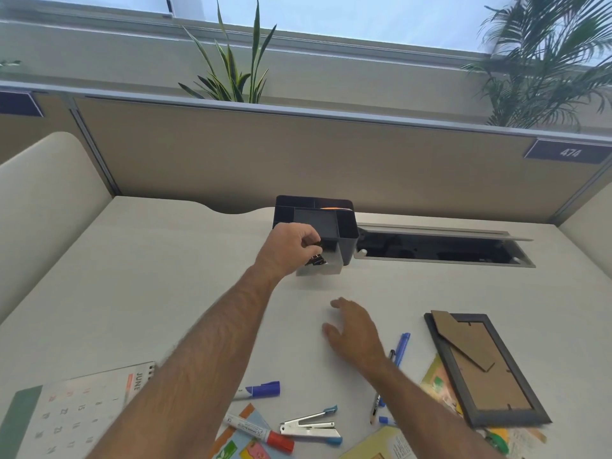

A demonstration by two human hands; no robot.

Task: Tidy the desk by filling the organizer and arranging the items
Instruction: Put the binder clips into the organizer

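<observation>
The left hand (291,248) pinched black metal binder clips (316,260) over the dark plastic organizer's (346,233) pale front drawer, the right hand (356,329) hovered open-fingered, and a careless release risked clips spilling onto the white table (165,276).

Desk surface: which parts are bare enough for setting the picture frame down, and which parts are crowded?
Bare: the left stretch of the desk between the organizer and the calendar, and the strip between the cable hatch and the picture frame. Crowded: the near edge, with markers, the stapler and paper cards.
</observation>
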